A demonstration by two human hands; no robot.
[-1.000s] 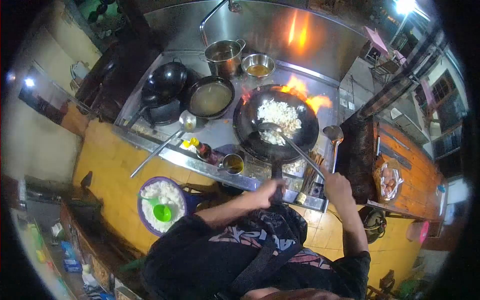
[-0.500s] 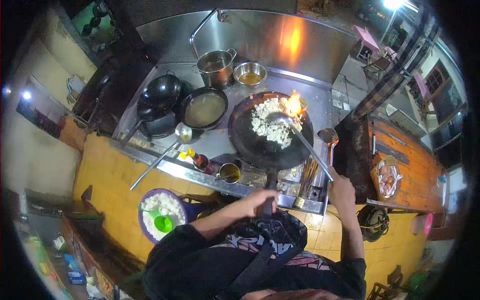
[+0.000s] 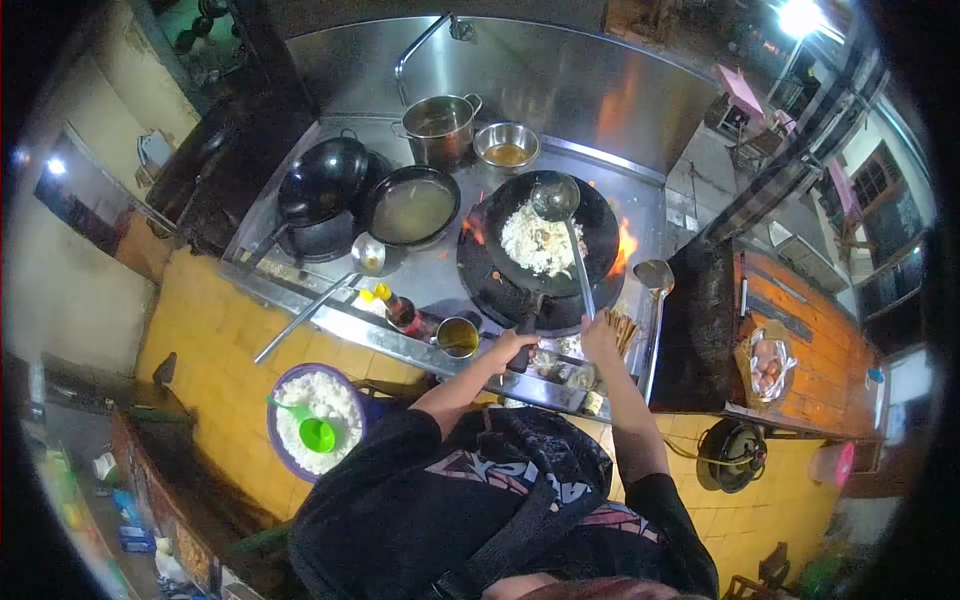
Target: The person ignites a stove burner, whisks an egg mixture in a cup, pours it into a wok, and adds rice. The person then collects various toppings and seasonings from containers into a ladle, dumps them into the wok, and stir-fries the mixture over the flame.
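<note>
My left hand (image 3: 508, 350) is closed around the handle of the black wok (image 3: 598, 222), which sits over flames on the stove. White rice (image 3: 540, 245) lies in the middle of the pan. In my right hand (image 3: 600, 340) is the long handle of a metal ladle (image 3: 556, 198). Its bowl rests at the far side of the rice. Flames (image 3: 625, 246) show along the right of the wok, with smaller ones at its left. Near my left hand stand a metal cup (image 3: 457, 338) of yellowish liquid and a sauce bottle (image 3: 402, 312) with a yellow cap.
Left of the wok are a pan of cloudy liquid (image 3: 410, 207) and a second ladle (image 3: 368, 255). A tall pot (image 3: 437, 130) and a steel bowl (image 3: 506, 146) stand behind. A purple tub of rice (image 3: 275, 425) is low left; a basket of eggs (image 3: 768, 368) sits right.
Both hands have moved forward, the right also leftward. The ladle bowl has shifted to the far side of the rice. The rice is more gathered, and the tall flame at its far right is gone.
</note>
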